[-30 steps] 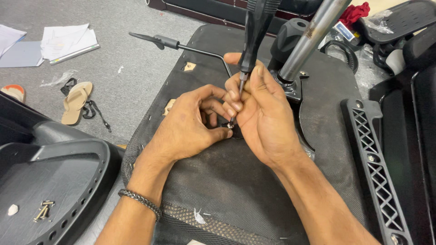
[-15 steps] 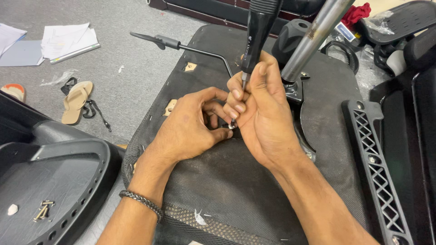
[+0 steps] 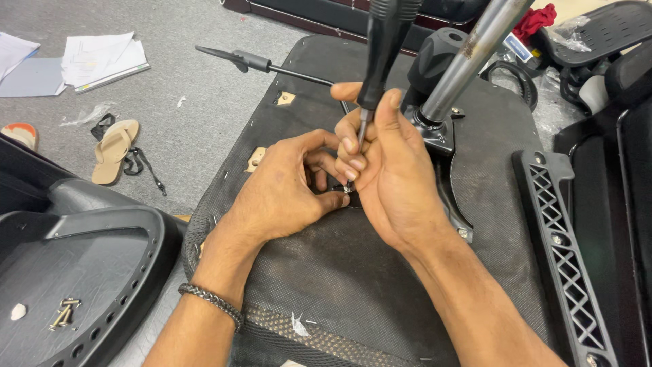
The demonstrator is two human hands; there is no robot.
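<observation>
On the left, a black plastic chair shell [image 3: 75,272] on the floor holds a few loose bolts [image 3: 62,314]. Next comes the upturned chair seat [image 3: 326,272], its black fabric underside facing up. The left hand [image 3: 282,190] rests on that fabric, its grip nearly closed, thumb and forefinger pinching at a small screw [image 3: 346,190] that is barely visible between the fingertips. Touching it from the right, the right hand [image 3: 387,170] wraps its grip around the lower shaft of a black-handled screwdriver [image 3: 380,54]. The tool's long axis stands almost upright, tilted slightly right at the handle, tip directly on the screw. Further right rises the grey gas-lift cylinder [image 3: 468,61], then a black lattice armrest bracket [image 3: 564,258].
</observation>
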